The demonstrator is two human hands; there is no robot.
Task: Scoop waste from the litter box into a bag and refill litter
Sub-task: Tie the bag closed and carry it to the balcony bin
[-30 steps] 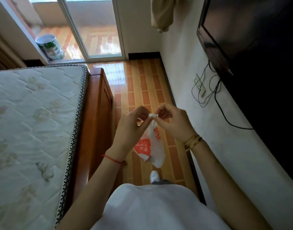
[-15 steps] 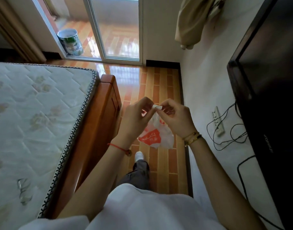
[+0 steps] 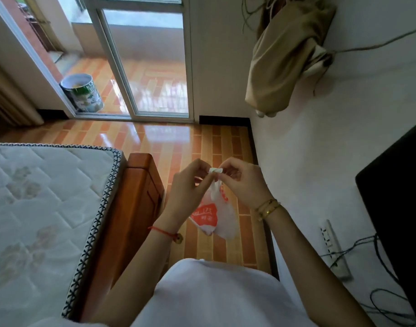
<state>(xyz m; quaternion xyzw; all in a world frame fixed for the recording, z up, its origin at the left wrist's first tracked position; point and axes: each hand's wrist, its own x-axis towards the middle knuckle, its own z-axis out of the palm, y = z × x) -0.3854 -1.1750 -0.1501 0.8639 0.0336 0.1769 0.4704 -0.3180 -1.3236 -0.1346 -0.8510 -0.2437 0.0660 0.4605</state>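
A small white plastic bag [image 3: 216,215] with an orange printed patch hangs in front of my chest, over the tiled floor. My left hand [image 3: 188,187] and my right hand [image 3: 244,182] both pinch its twisted white top between fingertips and thumbs, close together. The bag's body dangles below the hands, partly hidden by my left wrist. No litter box or scoop is in view.
A bed with a quilted mattress [image 3: 37,208] and wooden frame [image 3: 136,204] stands at left. A sliding glass door [image 3: 145,67] leads to a balcony with a green-and-white tin [image 3: 82,93]. On the right wall are a dark TV [image 3: 395,201], a power strip [image 3: 332,246] with cables, and hanging beige cloth [image 3: 282,64].
The view has tilted up and moved toward the balcony door, showing more of it. Both hands stay together pinching the bag's top, which keeps hanging below them.
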